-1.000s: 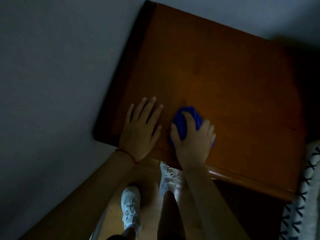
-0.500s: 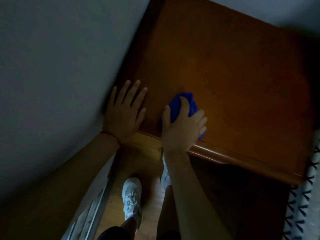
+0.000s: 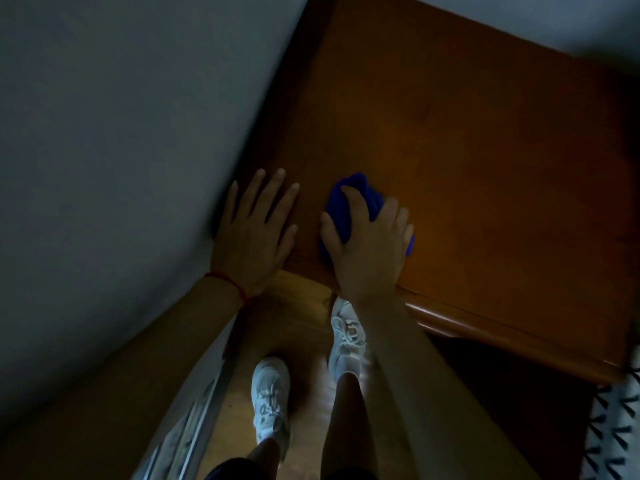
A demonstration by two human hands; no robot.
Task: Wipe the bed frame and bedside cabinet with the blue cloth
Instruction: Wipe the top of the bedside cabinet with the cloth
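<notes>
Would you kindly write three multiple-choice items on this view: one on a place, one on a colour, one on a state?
1. Where does the cloth lie?
A. on the floor
B. on the cabinet top near its front edge
C. on the bedding

2. What colour is the wrist string?
A. red
B. green
C. white

3. How is the left hand?
A. clenched in a fist
B. flat with fingers spread
C. gripping the cloth

Key: 1 B, the right hand presses the blue cloth on the bedside cabinet. 2 A, the red string circles the left wrist. 3 B, the left hand lies open, empty.
</notes>
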